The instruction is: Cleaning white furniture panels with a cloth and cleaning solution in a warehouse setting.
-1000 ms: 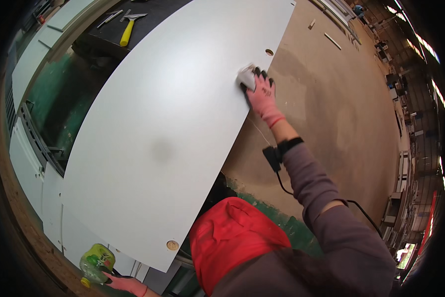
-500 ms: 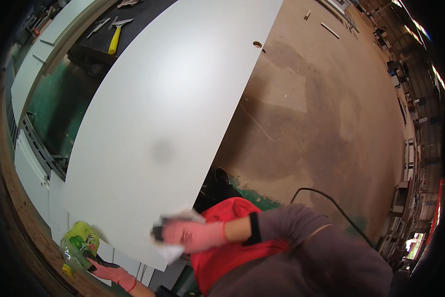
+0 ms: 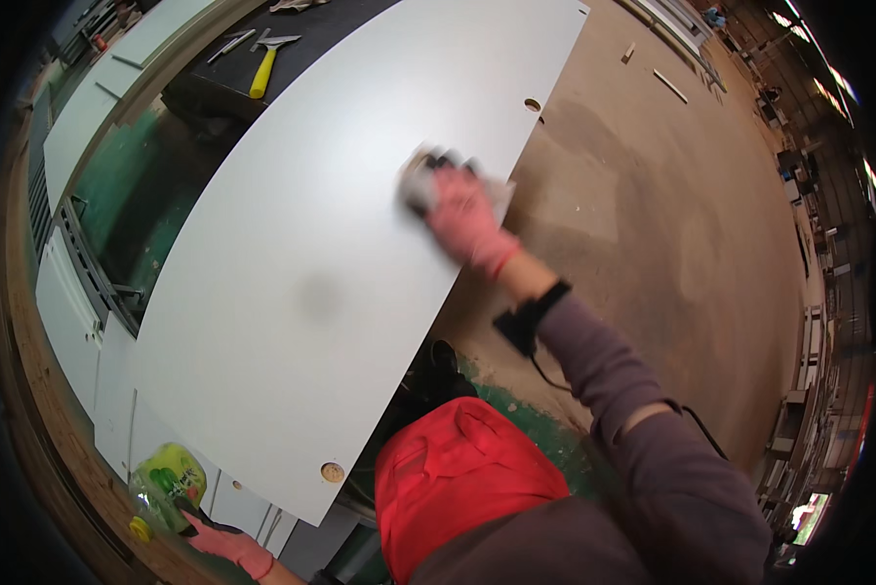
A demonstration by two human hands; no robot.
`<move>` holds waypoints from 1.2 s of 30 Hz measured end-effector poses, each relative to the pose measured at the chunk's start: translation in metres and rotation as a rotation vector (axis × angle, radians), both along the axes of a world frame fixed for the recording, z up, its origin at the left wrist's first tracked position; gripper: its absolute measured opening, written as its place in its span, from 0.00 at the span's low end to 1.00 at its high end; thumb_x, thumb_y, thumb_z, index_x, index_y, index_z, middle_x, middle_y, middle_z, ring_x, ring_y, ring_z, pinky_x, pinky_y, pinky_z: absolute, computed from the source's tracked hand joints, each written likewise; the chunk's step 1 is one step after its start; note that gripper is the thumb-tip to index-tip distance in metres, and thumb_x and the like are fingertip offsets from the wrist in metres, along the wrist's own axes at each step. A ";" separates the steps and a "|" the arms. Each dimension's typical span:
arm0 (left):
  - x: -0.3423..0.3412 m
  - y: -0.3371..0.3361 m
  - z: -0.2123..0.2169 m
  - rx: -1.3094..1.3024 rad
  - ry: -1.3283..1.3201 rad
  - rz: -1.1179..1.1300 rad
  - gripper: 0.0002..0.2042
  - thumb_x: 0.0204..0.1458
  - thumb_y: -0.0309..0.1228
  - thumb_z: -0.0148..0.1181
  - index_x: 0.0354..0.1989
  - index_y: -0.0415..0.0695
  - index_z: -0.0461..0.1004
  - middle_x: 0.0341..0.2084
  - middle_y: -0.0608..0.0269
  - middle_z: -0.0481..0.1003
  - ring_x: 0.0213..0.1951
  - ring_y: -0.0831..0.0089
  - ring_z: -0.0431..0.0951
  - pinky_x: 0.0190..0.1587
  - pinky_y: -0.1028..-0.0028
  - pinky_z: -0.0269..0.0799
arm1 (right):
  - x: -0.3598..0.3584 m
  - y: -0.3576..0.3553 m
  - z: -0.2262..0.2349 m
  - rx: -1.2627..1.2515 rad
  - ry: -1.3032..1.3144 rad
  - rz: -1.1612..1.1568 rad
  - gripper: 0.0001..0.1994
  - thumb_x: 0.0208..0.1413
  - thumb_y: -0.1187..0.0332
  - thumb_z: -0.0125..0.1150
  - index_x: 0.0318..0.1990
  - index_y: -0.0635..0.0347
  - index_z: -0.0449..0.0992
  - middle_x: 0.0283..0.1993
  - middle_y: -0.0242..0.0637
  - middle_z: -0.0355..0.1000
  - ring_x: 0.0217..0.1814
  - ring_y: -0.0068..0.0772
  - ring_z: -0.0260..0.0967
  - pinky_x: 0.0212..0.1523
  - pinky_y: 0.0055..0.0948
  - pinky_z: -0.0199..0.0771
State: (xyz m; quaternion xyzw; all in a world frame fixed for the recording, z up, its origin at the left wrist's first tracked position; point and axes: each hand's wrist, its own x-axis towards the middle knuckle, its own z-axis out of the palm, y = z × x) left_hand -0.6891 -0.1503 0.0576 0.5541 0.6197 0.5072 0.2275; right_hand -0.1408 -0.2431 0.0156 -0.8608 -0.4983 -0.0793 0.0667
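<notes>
A long white panel (image 3: 292, 244) with round holes near its ends stretches across the middle. Over its right edge, about halfway along, my right hand (image 3: 465, 216) in a pink glove with dark fingertips presses a pale cloth (image 3: 418, 185) against the surface. Motion smears both the fingers and the cloth. At the lower left, my left hand (image 3: 225, 546), gloved alike, is closed on a clear plastic bottle (image 3: 168, 483) with a green label and a yellow cap. The bottle is tilted, its cap end low and to the left.
A yellow-handled scraper (image 3: 265, 73) lies on a dark table (image 3: 311, 39) beyond the panel. More white panels (image 3: 67, 322) stand at the left, by a wooden beam (image 3: 43, 390). Brown floor (image 3: 633, 244) spreads to the right.
My right hand has swept the cloth from the panel's near end up and away along its right side, uncovering a round hole. My left hand still holds the bottle.
</notes>
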 end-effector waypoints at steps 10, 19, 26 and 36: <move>0.017 0.006 -0.004 -0.024 -0.320 0.100 0.17 0.58 0.29 0.47 0.52 0.32 0.63 0.49 0.56 0.68 0.48 0.68 0.69 0.56 0.69 0.60 | -0.370 -0.020 -0.007 0.337 0.872 1.234 0.15 0.41 0.63 0.56 0.37 0.63 0.70 0.46 0.45 0.66 0.60 0.46 0.55 0.69 0.54 0.35; -0.028 0.004 -0.030 -0.022 -0.211 0.185 0.18 0.58 0.30 0.48 0.53 0.30 0.62 0.49 0.53 0.68 0.47 0.68 0.70 0.53 0.70 0.66 | -0.211 0.080 -0.018 0.211 0.766 0.773 0.32 0.40 0.50 0.65 0.50 0.61 0.66 0.50 0.42 0.64 0.58 0.45 0.58 0.66 0.50 0.44; 0.000 -0.026 0.017 -0.013 0.189 0.224 0.22 0.57 0.32 0.51 0.56 0.31 0.60 0.52 0.47 0.66 0.51 0.63 0.68 0.55 0.68 0.63 | 0.100 0.068 -0.012 -0.033 -0.103 -0.241 0.28 0.55 0.49 0.47 0.56 0.60 0.63 0.59 0.43 0.61 0.63 0.42 0.55 0.63 0.43 0.49; -0.039 -0.035 0.014 -0.049 0.275 0.265 0.20 0.58 0.30 0.49 0.55 0.30 0.60 0.55 0.47 0.63 0.54 0.64 0.64 0.60 0.66 0.56 | -0.002 0.001 -0.019 -0.174 0.037 0.205 0.33 0.43 0.63 0.60 0.58 0.67 0.60 0.60 0.53 0.58 0.66 0.48 0.50 0.67 0.50 0.39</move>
